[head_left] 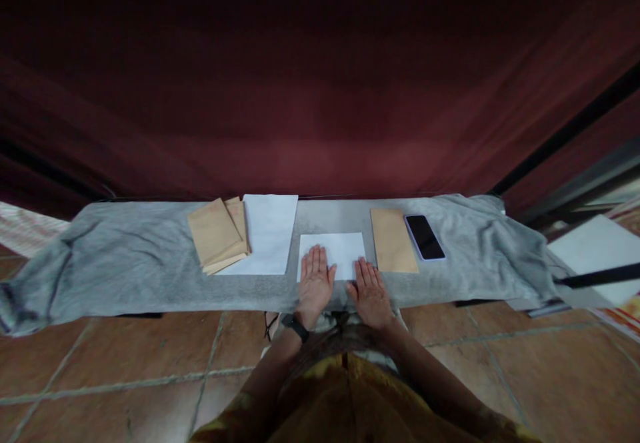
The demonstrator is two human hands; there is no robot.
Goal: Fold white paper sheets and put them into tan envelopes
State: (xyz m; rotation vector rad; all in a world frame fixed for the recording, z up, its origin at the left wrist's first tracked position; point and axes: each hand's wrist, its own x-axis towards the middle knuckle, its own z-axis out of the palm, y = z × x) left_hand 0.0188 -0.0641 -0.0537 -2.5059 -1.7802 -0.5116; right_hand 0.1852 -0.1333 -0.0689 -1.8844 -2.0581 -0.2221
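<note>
A small white sheet of paper (343, 249), perhaps folded, lies on the grey cloth in front of me. My left hand (316, 281) rests flat on its left part, fingers stretched out, with a dark watch on the wrist. Flat too is my right hand (371, 293), its fingertips at the sheet's lower right corner and its palm over the cloth. Neither hand grips anything. Just right of the sheet lies a brown envelope (395, 239). A larger white sheet (270, 229) is to the left, partly under a stack of brown envelopes (215, 229).
A phone (425, 237) with a pale purple edge lies beside the single envelope. Grey cloth (140, 249) covers the long narrow surface and bunches at both ends. Behind it rises a dark red panel (320, 109). Brown floor tiles (150, 356) show below.
</note>
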